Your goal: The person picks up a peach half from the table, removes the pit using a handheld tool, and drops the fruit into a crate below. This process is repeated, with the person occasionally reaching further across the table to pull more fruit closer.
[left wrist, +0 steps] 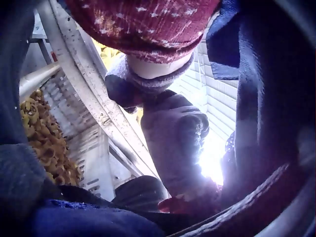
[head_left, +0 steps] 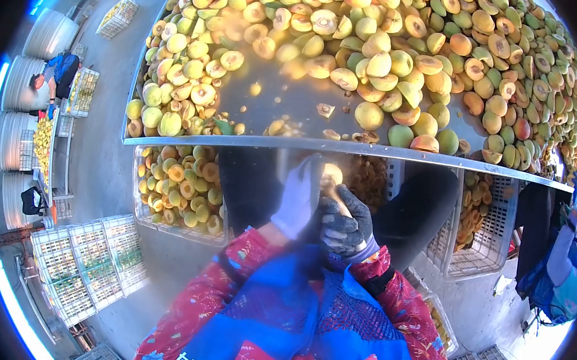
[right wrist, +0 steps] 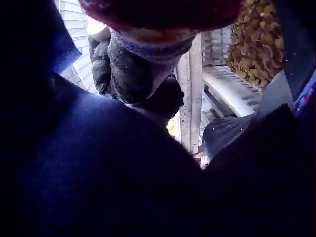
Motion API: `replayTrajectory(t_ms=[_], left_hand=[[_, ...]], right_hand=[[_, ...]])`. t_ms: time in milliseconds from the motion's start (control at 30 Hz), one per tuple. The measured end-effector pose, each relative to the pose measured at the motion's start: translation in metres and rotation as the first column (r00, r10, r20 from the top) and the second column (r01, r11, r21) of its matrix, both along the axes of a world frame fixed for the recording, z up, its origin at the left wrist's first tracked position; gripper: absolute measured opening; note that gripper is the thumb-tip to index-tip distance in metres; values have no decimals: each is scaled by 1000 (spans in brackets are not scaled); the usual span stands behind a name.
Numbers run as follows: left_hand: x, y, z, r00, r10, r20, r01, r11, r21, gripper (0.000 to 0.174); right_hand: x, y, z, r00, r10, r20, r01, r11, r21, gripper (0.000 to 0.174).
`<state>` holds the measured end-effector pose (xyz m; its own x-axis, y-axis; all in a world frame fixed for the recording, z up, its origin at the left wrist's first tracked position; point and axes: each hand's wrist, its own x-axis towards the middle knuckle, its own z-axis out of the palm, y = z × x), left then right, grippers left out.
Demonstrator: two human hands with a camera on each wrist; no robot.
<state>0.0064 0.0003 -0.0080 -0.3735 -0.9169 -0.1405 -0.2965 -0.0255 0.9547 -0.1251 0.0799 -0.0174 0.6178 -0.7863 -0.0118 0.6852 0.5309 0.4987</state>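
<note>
In the head view both gloved hands meet close to my body, just below the table's front edge. My left hand (head_left: 297, 197), in a pale glove, holds a yellow apricot (head_left: 331, 174) at its fingertips. The fingers of my right hand (head_left: 347, 225), in a grey-coated glove, curl round the pale handle (head_left: 340, 202) of a slim tool. The tool's working end is hidden at the fruit. Dark glove fingers (right wrist: 129, 71) show in the right wrist view, bent tightly. Glove and sleeve cover the apricot in the left wrist view.
A metal table (head_left: 261, 98) bears heaped whole and halved apricots, with a raised front rim (head_left: 344, 146). Below stand a crate of apricot halves (head_left: 181, 189) at left and a white crate (head_left: 481, 250) at right. Stacked crates (head_left: 88, 266) stand lower left. Another person (head_left: 563, 266) works at right.
</note>
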Motion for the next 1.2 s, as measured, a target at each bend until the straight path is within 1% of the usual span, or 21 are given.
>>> replayTrajectory(t_ms=[100, 167, 200, 267, 300, 400, 433, 467, 567, 633, 667, 733, 767, 800, 867, 933, 967, 1000, 1033, 1133, 1200], left_hand=[[0, 2, 3, 995, 15, 95, -9, 998, -64, 28], [1, 3, 17, 982, -17, 186, 44, 989, -142, 29], [4, 1, 10, 980, -38, 198, 82, 972, -222, 28], [13, 4, -8, 970, -79, 228, 161, 917, -365, 28], [12, 3, -6, 980, -73, 187, 131, 939, -318, 28], [12, 11, 0, 997, -40, 61, 47, 993, -107, 27], [14, 14, 0, 1000, -20, 14, 20, 1000, -5, 27], [15, 16, 1, 1000, 8, -30, -5, 995, 99, 27], [12, 11, 3, 993, -27, -118, 24, 999, -27, 36], [16, 3, -13, 998, -7, 70, 28, 956, -291, 39], [19, 2, -18, 987, 28, 161, 41, 910, -412, 41], [36, -3, -4, 945, 140, 295, 84, 770, -632, 38], [50, -8, 4, 940, 165, 299, 53, 794, -606, 34], [64, -14, 12, 932, 198, 303, 15, 815, -579, 31], [104, -21, 0, 896, 370, 246, -235, 865, -443, 29], [142, -26, 9, 761, 567, 315, -485, 820, -305, 45], [167, -26, 8, 519, 575, 633, -318, 817, -481, 46], [172, -30, 16, 162, 572, 804, -93, 820, -565, 48], [172, -35, 21, 3, 569, 822, -60, 821, -568, 51], [127, -83, 38, 392, 601, 696, 86, 729, -679, 47], [63, -123, 44, 601, 407, 688, 89, 821, -564, 47]], right_hand=[[-3, -3, 4, 993, 67, -100, -62, 997, 45, 43], [-5, 0, 17, 887, 183, -423, -130, 980, 153, 41], [-6, 0, 26, 789, 244, -564, -148, 966, 211, 40], [2, 3, 33, 516, 164, -841, -126, 985, 115, 37], [6, 4, 32, 371, 109, -922, -135, 989, 63, 36], [1, 2, 35, 672, 149, -726, -149, 987, 64, 34], [-4, 3, 29, 856, 175, -486, -159, 984, 74, 34], [-5, 4, 26, 962, 187, -201, -174, 981, 81, 33], [3, 2, 28, 991, 42, -129, -42, 999, 4, 35], [2, 1, 37, 984, -31, -173, 30, 1000, -6, 36], [3, 2, 28, 991, -110, -78, 95, 979, -181, 37], [-6, -1, 35, 960, -149, -236, 137, 988, -64, 39], [-9, 3, 21, 952, -172, -255, 164, 985, -53, 41], [-14, 1, 28, 975, -129, -179, 143, 988, 66, 43], [-18, 5, 18, 952, -103, -289, 137, 986, 100, 47], [-22, 9, 16, 918, 2, -397, 58, 988, 140, 46], [-25, 10, 16, 890, 48, -453, 28, 987, 160, 47], [-28, 11, 13, 922, 36, -386, 26, 988, 154, 44], [-29, 13, 5, 947, 26, -319, 23, 989, 148, 42], [-30, 9, -10, 982, 22, -188, 7, 988, 154, 39], [-28, 8, -21, 980, 65, -187, -30, 983, 180, 38]])
